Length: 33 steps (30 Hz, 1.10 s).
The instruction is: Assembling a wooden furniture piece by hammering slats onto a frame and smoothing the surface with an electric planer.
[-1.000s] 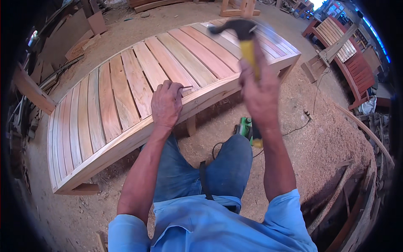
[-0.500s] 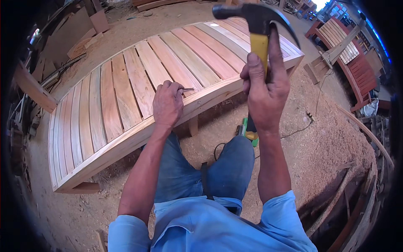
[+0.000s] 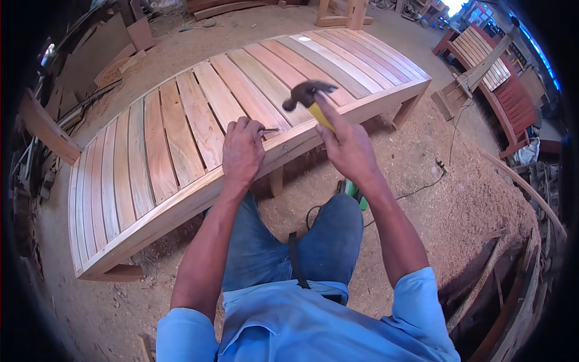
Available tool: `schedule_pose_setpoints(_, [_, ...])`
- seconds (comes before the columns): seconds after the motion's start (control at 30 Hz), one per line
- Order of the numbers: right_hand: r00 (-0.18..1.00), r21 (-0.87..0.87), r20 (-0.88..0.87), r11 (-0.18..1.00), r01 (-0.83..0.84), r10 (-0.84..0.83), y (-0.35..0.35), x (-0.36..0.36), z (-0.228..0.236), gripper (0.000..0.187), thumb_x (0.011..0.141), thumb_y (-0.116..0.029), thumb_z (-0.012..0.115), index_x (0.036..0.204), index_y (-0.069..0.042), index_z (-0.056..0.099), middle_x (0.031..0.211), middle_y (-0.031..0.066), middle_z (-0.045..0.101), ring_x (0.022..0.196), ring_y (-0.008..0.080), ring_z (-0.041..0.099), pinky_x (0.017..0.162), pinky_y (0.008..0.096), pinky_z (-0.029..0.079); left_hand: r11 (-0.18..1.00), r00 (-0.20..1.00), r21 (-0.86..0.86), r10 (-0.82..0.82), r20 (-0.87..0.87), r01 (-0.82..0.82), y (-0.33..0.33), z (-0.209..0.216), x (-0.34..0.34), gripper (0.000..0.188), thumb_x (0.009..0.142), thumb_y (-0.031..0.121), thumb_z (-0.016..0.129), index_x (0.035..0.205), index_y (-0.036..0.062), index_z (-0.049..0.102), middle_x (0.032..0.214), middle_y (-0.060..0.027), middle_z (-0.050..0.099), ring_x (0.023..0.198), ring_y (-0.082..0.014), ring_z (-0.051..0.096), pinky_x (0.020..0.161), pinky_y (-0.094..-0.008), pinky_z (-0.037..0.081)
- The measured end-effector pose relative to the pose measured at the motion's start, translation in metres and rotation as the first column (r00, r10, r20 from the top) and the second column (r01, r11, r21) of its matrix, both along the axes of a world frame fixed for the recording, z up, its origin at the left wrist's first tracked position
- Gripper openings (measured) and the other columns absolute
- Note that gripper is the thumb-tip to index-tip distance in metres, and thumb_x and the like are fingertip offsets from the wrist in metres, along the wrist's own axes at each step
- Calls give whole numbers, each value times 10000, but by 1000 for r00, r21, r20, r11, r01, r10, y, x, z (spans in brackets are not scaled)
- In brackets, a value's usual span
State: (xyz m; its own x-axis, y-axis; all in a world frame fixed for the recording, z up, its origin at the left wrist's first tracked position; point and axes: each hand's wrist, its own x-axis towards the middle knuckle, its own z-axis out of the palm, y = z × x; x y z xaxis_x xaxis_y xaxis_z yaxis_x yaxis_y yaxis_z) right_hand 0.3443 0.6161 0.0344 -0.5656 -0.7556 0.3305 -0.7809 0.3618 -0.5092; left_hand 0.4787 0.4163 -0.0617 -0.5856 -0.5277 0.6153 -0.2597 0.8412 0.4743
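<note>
My right hand (image 3: pixel 350 146) grips a claw hammer (image 3: pixel 322 114) with a dark head and a yellow handle, held over the near edge of a slatted wooden frame (image 3: pixel 181 192). My left hand (image 3: pixel 243 153) rests at that edge with its fingers curled around a thin metal pin (image 3: pixel 271 130). The pin lies nearly level and points right, its tip close to a slat's end; whether it is a nail or a punch I cannot tell. The hammer's head is up and to the right of the pin, apart from it and slightly blurred.
Below the frame, a green tool (image 3: pixel 352 192) is partly hidden by my knee, and a black cord (image 3: pixel 422 188) runs over the sawdust (image 3: pixel 482 211). A reddish slatted bench (image 3: pixel 500 99) stands at the far right. Boards (image 3: pixel 99 51) lean at the back left; scrap wood lies lower right.
My right hand has swung the hammer down and to the left, from high up to near the frame's edge. The left hand and the pin have stayed about where they were.
</note>
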Motion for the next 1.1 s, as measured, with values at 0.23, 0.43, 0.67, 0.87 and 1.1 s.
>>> schedule_pose_setpoints(0.23, [990,-650,85,759,-28,109,0,32,61,621,1141,-186,631,1724,-188,419,764,-8,644,633,49,582,548,223,485,999,997,45,31,-77,-28,2,-4,13,80,943,65,713,996,45,769,1009,-133,678,1008,-361,623,941,-476,522])
schedule_pose_setpoints(0.43, [990,-771,56,635,-41,132,-16,48,80,607,1122,-173,637,1698,-148,449,871,109,692,728,226,654,656,341,529,993,1000,121,-3,29,0,-11,-10,16,93,933,59,730,1014,55,774,1007,-138,681,1008,-360,627,930,-473,517])
schedule_pose_setpoints(0.67, [998,200,-54,980,-2,13,-1,21,-1,664,1082,-187,672,1700,-168,429,993,273,762,896,484,756,822,543,617,1000,1000,-4,3,-16,-3,5,-5,12,79,957,97,720,989,63,783,1022,-127,692,1006,-350,636,931,-466,516])
schedule_pose_setpoints(0.87, [998,-360,9,931,56,-56,13,18,41,678,1090,-194,679,1716,-185,416,989,201,793,797,365,784,735,488,613,1000,1000,11,15,28,-15,3,0,4,96,961,153,737,1012,117,809,1056,-91,697,1049,-325,640,930,-470,512])
schedule_pose_setpoints(1.1, [1000,-733,-22,680,-26,15,-4,23,69,634,1116,-169,649,1713,-188,437,936,109,779,715,197,703,621,385,581,1000,994,-10,9,107,-8,4,2,2,133,963,173,756,1060,154,845,1020,-57,708,1013,-292,651,919,-442,524])
